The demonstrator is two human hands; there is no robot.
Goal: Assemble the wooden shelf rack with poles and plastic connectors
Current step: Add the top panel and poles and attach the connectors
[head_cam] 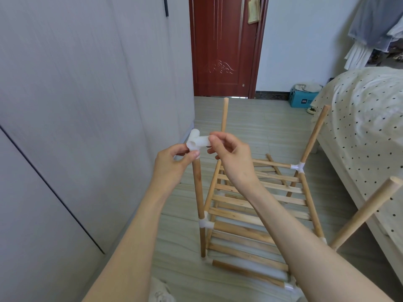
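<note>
A partly built wooden rack stands on the floor, with slatted shelves and white plastic joints at its corners. Upright poles rise from it at the near left, far left, far right and near right. A white plastic connector sits at the top of the near left pole. My left hand pinches the connector's lower part at the pole's top. My right hand grips the connector's side arm with thumb and fingers.
A grey wardrobe runs along the left. A bed with a dotted cover stands close on the right. A red-brown door is at the back, and a blue box lies near the far wall.
</note>
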